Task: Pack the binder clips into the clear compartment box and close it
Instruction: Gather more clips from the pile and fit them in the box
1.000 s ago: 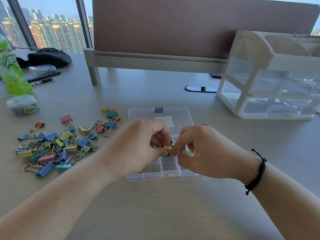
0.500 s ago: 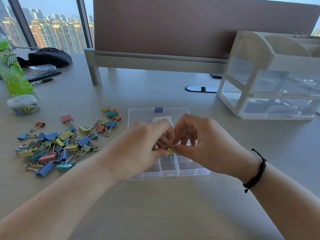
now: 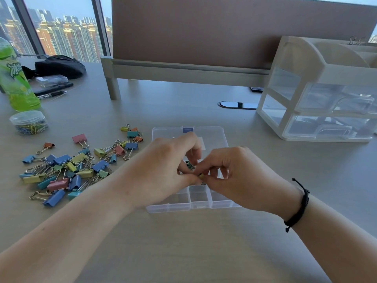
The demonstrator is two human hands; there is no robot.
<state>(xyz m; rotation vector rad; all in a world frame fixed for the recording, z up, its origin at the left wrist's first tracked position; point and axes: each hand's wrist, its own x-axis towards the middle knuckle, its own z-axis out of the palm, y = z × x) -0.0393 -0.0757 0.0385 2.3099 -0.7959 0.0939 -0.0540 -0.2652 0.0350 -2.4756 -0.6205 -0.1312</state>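
Now both hands lower over clear compartment box (image 3: 201,202) than a second ago: left hand (image 3: 163,170) and right hand (image 3: 234,174) pinch small yellow binder clip (image 3: 201,176) between fingertips, above middle compartments. Loose clip pile (image 3: 77,166) left of box, barely dented; lid open.

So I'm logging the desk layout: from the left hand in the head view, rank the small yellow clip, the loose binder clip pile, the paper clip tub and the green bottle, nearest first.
1. Small yellow clip, pinched at the left hand fingers.
2. Binder clip pile, to its left.
3. Paper clip tub, farther left and back.
4. Green bottle, far left, behind the tub.
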